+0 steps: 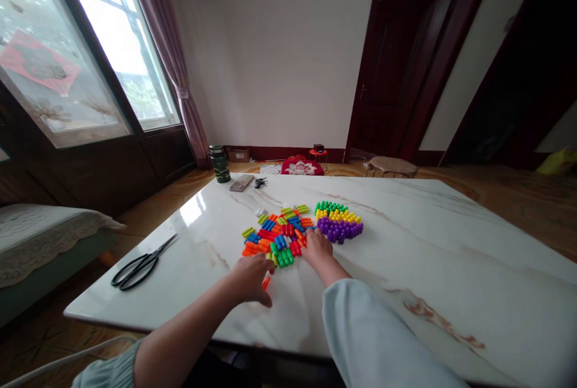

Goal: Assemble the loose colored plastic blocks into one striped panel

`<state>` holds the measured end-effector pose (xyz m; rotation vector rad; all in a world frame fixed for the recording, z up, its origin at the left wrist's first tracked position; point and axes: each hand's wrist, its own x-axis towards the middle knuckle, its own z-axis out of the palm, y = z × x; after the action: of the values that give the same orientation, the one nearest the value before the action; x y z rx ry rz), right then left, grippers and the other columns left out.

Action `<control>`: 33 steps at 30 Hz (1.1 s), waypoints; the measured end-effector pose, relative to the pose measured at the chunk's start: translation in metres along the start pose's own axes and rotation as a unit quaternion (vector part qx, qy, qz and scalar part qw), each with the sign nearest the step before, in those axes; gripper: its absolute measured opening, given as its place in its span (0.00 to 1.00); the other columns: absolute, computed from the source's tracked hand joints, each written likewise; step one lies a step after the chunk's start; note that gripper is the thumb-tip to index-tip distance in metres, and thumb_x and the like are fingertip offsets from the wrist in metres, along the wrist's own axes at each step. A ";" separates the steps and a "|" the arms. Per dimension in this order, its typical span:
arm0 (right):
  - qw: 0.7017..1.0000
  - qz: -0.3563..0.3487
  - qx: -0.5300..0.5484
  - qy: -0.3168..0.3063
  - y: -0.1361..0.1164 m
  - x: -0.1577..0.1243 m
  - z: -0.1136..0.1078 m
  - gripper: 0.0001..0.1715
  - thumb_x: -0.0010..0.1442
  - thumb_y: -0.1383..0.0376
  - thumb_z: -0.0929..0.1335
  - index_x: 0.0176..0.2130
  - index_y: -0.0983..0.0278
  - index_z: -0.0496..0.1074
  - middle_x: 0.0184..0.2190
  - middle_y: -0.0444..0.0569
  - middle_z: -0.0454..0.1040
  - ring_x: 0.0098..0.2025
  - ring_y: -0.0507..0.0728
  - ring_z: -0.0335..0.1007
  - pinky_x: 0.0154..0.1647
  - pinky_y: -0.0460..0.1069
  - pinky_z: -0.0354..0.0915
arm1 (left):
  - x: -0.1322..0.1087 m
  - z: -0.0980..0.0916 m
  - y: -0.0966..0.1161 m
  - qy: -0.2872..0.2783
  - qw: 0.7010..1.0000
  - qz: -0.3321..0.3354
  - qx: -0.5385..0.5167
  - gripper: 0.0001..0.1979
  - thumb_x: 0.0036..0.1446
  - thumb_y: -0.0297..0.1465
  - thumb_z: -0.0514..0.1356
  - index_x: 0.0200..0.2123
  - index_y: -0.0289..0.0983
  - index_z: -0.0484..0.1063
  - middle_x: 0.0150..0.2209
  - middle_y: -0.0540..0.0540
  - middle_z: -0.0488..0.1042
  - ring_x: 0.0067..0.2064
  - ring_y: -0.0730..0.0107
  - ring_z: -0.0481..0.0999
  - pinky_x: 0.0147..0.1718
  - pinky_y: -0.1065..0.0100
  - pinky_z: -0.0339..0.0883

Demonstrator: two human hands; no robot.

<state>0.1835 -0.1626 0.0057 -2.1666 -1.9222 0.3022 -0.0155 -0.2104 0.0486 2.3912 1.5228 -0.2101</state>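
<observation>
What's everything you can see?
Table: one, white, centre.
Loose pile: many pieces, multicoloured, on table.
Grouped pieces: many, green, yellow, purple, right of pile.
Scissors: one, black, table's left.
Bottle: one, camouflage green, far left.
Phone: one, pale, beside bottle.
Perhaps keys: one bunch, dark, beside phone.
Window: one, bright, left.
Curtain: one, purplish, beside window.
Wall: one, whitish, behind.
Door: one, dark red, back right.
Round stool: one, brown, beyond table.
Flowered item: one, red, beyond table.
Draped furniture: one, white, left.
Left hand: one, pale sleeve, pile's near edge.
Right hand: one, pale sleeve, pile's right edge.
</observation>
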 end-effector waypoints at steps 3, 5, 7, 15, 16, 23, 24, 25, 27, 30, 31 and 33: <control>1.000 0.008 -0.011 0.004 -0.003 -0.001 0.002 0.22 0.55 0.66 0.66 0.49 0.69 0.69 0.50 0.62 0.69 0.52 0.62 0.68 0.48 0.51 0.62 | 0.003 0.007 0.012 -0.018 0.998 -0.007 0.056 0.29 0.33 0.36 0.71 0.45 0.41 0.74 0.49 0.39 0.71 0.45 0.49 0.74 0.41 0.57 0.68; 1.000 0.011 -0.016 -0.001 -0.003 -0.002 0.001 0.24 0.53 0.64 0.68 0.49 0.71 0.70 0.49 0.64 0.70 0.53 0.64 0.67 0.49 0.52 0.62 | 0.007 0.007 0.019 -0.017 0.996 -0.013 0.084 0.23 0.39 0.30 0.68 0.43 0.38 0.75 0.48 0.37 0.72 0.45 0.48 0.75 0.40 0.56 0.69; 1.000 0.012 -0.013 -0.012 0.000 -0.003 -0.002 0.26 0.51 0.63 0.69 0.49 0.72 0.69 0.47 0.64 0.71 0.51 0.64 0.68 0.48 0.51 0.63 | 0.010 0.004 0.022 -0.008 0.995 -0.010 0.099 0.16 0.45 0.25 0.62 0.41 0.35 0.76 0.44 0.35 0.74 0.45 0.47 0.75 0.40 0.56 0.69; 0.999 -0.015 0.032 0.011 0.025 -0.011 -0.023 0.16 0.50 0.62 0.68 0.39 0.67 0.75 0.40 0.59 0.76 0.43 0.61 0.72 0.38 0.48 0.63 | 0.034 0.001 0.022 0.048 0.997 -0.030 0.050 0.16 0.47 0.22 0.58 0.40 0.39 0.77 0.42 0.39 0.77 0.45 0.49 0.76 0.38 0.59 0.69; 0.999 -0.014 0.033 0.020 0.030 -0.011 -0.025 0.14 0.51 0.63 0.67 0.37 0.67 0.76 0.39 0.58 0.76 0.42 0.60 0.72 0.38 0.47 0.62 | 0.038 0.002 0.022 0.069 0.997 -0.028 0.036 0.18 0.46 0.22 0.57 0.41 0.40 0.77 0.43 0.40 0.77 0.45 0.51 0.76 0.39 0.60 0.69; 0.993 0.006 0.096 0.065 0.051 -0.004 -0.029 0.13 0.58 0.67 0.62 0.28 0.65 0.74 0.30 0.52 0.78 0.35 0.55 0.73 0.32 0.45 0.61 | 0.053 0.005 0.015 0.161 0.981 0.008 -0.110 0.20 0.44 0.23 0.56 0.41 0.40 0.77 0.38 0.44 0.77 0.43 0.60 0.75 0.40 0.67 0.66; 0.989 0.004 0.134 0.063 0.051 -0.004 -0.029 0.13 0.58 0.66 0.62 0.27 0.65 0.73 0.29 0.51 0.78 0.33 0.54 0.74 0.31 0.45 0.62 | 0.054 0.005 0.015 0.165 0.976 0.012 -0.143 0.19 0.44 0.23 0.56 0.40 0.40 0.77 0.37 0.45 0.77 0.41 0.62 0.75 0.39 0.68 0.66; 0.982 -0.002 0.181 0.055 0.049 -0.005 -0.029 0.12 0.59 0.66 0.62 0.28 0.65 0.72 0.27 0.49 0.77 0.31 0.53 0.74 0.29 0.44 0.62 | 0.056 0.005 0.015 0.167 0.969 0.008 -0.184 0.17 0.45 0.23 0.56 0.39 0.39 0.77 0.35 0.46 0.76 0.39 0.64 0.74 0.38 0.69 0.66; 0.957 -0.021 0.289 0.024 0.044 -0.006 -0.029 0.11 0.59 0.66 0.61 0.31 0.65 0.71 0.26 0.47 0.77 0.27 0.51 0.74 0.25 0.43 0.62 | 0.058 0.005 0.016 0.158 0.945 -0.014 -0.287 0.15 0.48 0.26 0.56 0.39 0.38 0.76 0.29 0.48 0.73 0.33 0.68 0.72 0.32 0.70 0.65; 0.918 -0.050 0.393 -0.028 0.033 -0.010 -0.029 0.09 0.58 0.65 0.62 0.34 0.66 0.70 0.26 0.46 0.76 0.24 0.52 0.74 0.21 0.43 0.64 | 0.059 0.005 0.020 0.113 0.887 -0.028 -0.447 0.18 0.53 0.37 0.57 0.46 0.37 0.73 0.25 0.52 0.65 0.25 0.74 0.65 0.23 0.73 0.60; 0.910 -0.057 0.408 -0.034 0.029 -0.011 -0.028 0.09 0.57 0.64 0.63 0.34 0.66 0.70 0.25 0.46 0.76 0.24 0.52 0.74 0.21 0.43 0.65 | 0.058 0.005 0.021 0.097 0.871 -0.021 -0.480 0.22 0.53 0.41 0.58 0.48 0.37 0.71 0.25 0.53 0.64 0.24 0.75 0.64 0.21 0.73 0.59; 0.898 -0.059 0.435 -0.030 0.022 -0.011 -0.026 0.10 0.56 0.63 0.64 0.34 0.66 0.71 0.23 0.45 0.75 0.24 0.53 0.73 0.22 0.45 0.67 | 0.056 0.005 0.022 0.079 0.860 -0.009 -0.504 0.30 0.47 0.48 0.62 0.50 0.36 0.70 0.25 0.54 0.63 0.24 0.76 0.62 0.20 0.74 0.57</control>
<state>0.2110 -0.1770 0.0241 -1.4409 -1.4875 0.9898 0.0289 -0.1723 0.0322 1.5473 1.2344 0.6495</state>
